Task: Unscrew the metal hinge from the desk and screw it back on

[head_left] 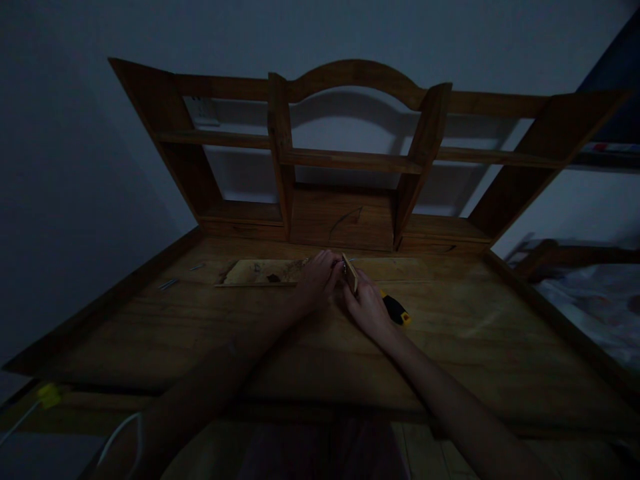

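Note:
My right hand (369, 303) is closed round a small flat piece of wood (351, 273), held tilted on edge above the desk. My left hand (316, 279) meets it from the other side, its fingers pinched at the wood's face; a tiny shiny bit shows there, too small and dark to name. Beneath both hands a long thin wooden board (250, 272) lies flat, with dark stains and a rough, broken-looking left end. Beside my right hand rests a tool with a black and yellow handle (397, 309); its other end is hidden behind the hand.
The wooden desk (475, 333) carries a shelf unit (345, 160) along its back, against the wall. Small thin metal pieces (169, 284) lie at the left. A white cord (123, 433) hangs near my left arm. Bedding (590, 300) is beyond the right edge. The light is dim.

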The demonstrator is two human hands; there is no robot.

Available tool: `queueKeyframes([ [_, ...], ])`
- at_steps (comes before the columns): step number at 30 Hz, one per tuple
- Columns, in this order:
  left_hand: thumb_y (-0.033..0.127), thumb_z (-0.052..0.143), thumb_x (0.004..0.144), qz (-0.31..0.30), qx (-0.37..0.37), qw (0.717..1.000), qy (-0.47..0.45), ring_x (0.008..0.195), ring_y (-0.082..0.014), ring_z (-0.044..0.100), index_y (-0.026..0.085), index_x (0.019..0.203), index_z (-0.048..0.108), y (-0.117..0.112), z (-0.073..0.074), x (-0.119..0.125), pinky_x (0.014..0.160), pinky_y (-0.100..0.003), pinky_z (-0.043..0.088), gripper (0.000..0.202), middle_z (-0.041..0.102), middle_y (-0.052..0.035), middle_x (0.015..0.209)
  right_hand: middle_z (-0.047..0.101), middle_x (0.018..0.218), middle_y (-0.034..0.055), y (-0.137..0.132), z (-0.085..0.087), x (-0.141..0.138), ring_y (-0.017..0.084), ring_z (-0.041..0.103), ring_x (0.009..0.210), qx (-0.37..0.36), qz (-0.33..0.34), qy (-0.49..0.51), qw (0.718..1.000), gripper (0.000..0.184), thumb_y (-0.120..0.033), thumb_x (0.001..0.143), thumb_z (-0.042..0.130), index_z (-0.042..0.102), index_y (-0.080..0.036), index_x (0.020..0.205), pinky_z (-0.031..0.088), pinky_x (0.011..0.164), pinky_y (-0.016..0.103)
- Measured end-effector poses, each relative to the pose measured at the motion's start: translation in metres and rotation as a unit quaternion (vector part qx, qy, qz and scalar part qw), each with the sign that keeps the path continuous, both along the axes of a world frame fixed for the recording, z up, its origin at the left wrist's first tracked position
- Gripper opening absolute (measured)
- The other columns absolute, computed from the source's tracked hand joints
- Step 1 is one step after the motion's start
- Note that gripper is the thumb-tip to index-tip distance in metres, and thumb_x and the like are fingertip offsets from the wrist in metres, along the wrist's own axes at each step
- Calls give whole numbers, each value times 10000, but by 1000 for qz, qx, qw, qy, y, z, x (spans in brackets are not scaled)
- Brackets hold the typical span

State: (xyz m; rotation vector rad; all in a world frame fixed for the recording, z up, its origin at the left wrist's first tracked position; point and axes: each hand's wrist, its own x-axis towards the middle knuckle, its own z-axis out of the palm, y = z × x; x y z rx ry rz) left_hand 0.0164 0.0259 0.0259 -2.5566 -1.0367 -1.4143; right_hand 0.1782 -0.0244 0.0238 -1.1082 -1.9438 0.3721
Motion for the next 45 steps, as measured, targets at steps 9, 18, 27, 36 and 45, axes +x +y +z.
queueKeyframes([
  [9,280,426,1041,9,-20,999,-25,898,-194,590,209,984,522,-3,2,0,821,-350,489,132,615,-55,939,623,1371,121,2,-1,0,272,564,1304,-3,9,17,1000,475,-259,962,496,534,-209,1433,435,1130,480],
  [18,316,314,1082,16,4,1000,-3,829,-193,553,216,921,503,1,-7,-1,780,-344,462,267,578,-49,872,625,1252,126,1,1,-3,276,608,1163,-19,-25,21,999,483,-273,854,612,559,-190,1328,483,1051,452],
  [27,398,331,1081,-1,-45,999,-12,838,-185,589,205,967,554,-5,1,-4,761,-326,474,316,617,-47,891,625,1191,98,3,-1,-1,246,614,1079,-43,5,66,997,492,-328,791,720,538,-215,1234,506,945,404],
  [36,350,360,1082,-26,-19,999,-35,876,-179,600,198,1043,572,-7,0,-4,793,-321,472,264,637,-52,952,614,1140,82,5,-2,-1,227,612,1008,-35,7,74,997,480,-286,752,734,540,-206,1183,520,856,364],
  [45,420,270,1093,29,-35,999,7,765,-186,557,194,872,560,-2,-3,-7,710,-332,432,429,594,-46,813,596,1190,95,5,-5,0,250,598,1097,-33,4,58,998,514,-343,769,756,505,-218,1199,504,949,407],
])
